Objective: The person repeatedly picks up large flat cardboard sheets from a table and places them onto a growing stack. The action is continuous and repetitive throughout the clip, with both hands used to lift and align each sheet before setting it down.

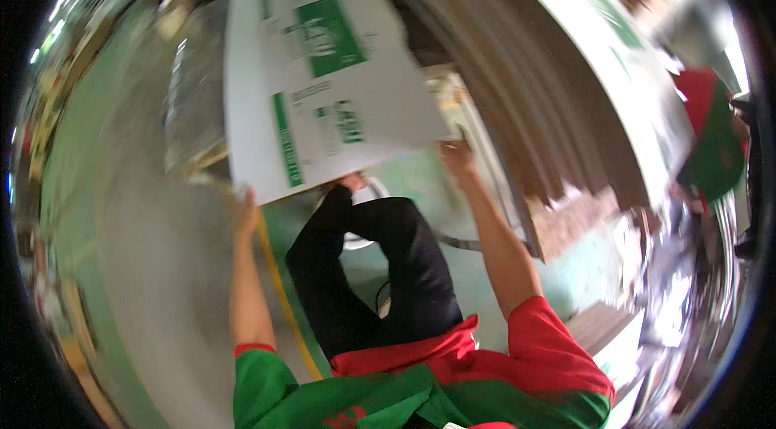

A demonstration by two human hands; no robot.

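Observation:
A large white flat cardboard sheet (267,65) with green printed blocks stretches away in front of me. Its near left corner is in my left hand (246,209), which is closed at the edge and somewhat blurred. At the near right corner, my right hand (458,159) grips the sheet with fingers closed on its edge. The sheet lies roughly level above my legs, and its far end reaches the top of the view. What supports the far end, if anything, I cannot make out.
A tall stack of brown cardboard sheets (525,81) with a white top stands close on my right. Left of my sheet is a grey pile in clear film (194,97). A person in a red and green shirt (711,138) is far right. A yellow line (283,300) marks the floor.

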